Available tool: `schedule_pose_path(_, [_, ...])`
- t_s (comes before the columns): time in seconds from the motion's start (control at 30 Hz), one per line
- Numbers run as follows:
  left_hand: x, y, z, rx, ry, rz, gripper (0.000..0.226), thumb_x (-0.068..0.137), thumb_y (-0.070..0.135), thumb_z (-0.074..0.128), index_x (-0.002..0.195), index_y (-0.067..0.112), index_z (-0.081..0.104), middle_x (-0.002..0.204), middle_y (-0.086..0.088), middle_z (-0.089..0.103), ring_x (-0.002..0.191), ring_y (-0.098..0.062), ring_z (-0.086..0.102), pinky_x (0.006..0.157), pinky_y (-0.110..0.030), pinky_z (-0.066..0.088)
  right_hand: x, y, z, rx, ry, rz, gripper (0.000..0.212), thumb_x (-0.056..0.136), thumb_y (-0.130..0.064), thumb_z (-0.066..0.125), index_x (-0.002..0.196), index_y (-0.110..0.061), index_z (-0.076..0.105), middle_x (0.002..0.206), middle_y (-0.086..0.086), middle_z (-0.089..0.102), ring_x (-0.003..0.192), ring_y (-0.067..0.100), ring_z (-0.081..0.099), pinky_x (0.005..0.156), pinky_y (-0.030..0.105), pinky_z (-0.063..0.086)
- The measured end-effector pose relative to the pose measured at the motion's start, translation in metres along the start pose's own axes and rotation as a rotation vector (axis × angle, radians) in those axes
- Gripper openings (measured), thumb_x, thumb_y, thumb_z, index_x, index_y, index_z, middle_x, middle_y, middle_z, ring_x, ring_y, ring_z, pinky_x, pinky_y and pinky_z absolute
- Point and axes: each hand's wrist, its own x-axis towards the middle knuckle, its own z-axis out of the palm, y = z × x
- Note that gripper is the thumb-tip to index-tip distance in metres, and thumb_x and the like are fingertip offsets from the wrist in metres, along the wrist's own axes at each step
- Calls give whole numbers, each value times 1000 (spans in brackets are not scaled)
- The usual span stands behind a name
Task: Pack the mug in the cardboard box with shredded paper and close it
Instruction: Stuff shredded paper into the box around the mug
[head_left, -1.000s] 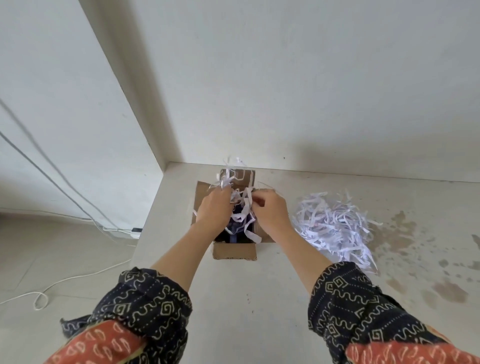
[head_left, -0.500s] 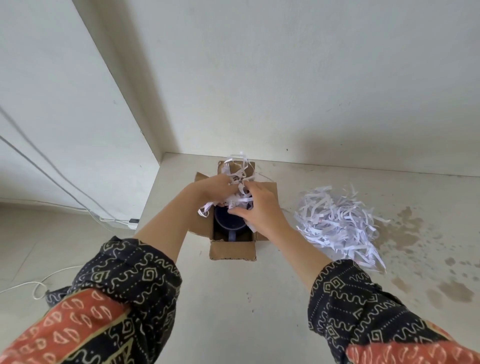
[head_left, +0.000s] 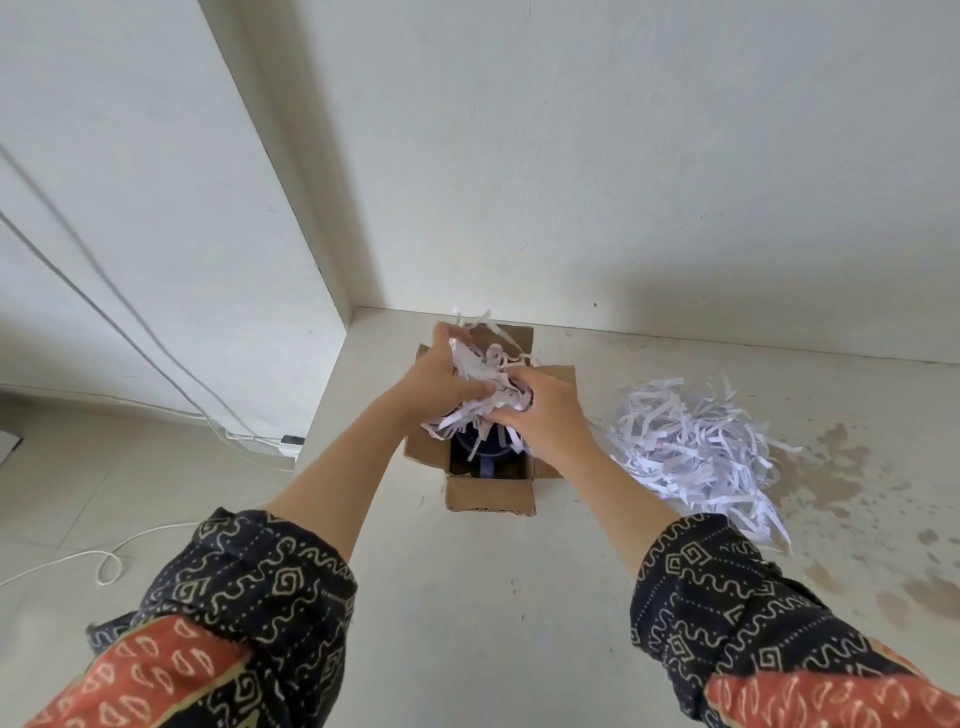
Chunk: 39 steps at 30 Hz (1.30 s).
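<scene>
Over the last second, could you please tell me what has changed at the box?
The left hand and right hand have bunched the shredded paper into a tighter wad above the cardboard box, exposing more of the mug. Unchanged: mug inside, flaps open, spare pile beside the box.

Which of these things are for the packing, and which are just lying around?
In the job: cardboard box; dark mug inside it; paper shreds gripped by left hand and right hand; spare shred pile beside the box.
Lying about: white cable on the floor; white plug.
</scene>
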Motion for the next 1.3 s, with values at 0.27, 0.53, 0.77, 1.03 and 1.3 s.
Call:
schedule_pose_path(0.27, [-14,-6,1,476,433,279,55,77,41,74,122,12,59,114,-5,54,102,-19,53,84,-26,41,13,-9,-9,-232,128,16,22,84,1,59,103,-2,69,89,15,64,77,24,53,57,16,34])
schedule_pose_path(0.53, [-28,-27,18,1084,505,372,31,67,28,83,93,16,72,97,-3,69,95,-28,56,74,-38,41,20,-19,-3,-495,131,-149,38,82,7,58,117,-3,48,102,11,56,89,25,54,65,33,45])
schedule_pose_path(0.77, [-11,-20,30,1371,321,370,24,90,21,57,111,15,66,126,-1,52,121,-24,40,96,-33,31,25,-5,11,-519,130,-246,36,72,12,64,104,0,54,105,17,55,86,30,57,64,31,45])
schedule_pose_path(1.03, [12,-26,20,1029,323,318,23,94,31,51,97,24,73,108,12,67,113,-16,42,86,-30,19,12,17,-3,-347,-25,-373,36,83,-15,57,117,-5,53,116,8,52,87,20,57,70,26,50])
schedule_pose_path(1.3, [-12,-31,19,946,444,396,16,78,12,72,93,8,67,96,-7,66,96,-28,58,82,-35,41,24,12,6,-555,-42,-458,35,84,-3,61,117,-10,63,117,8,64,91,30,67,74,38,58])
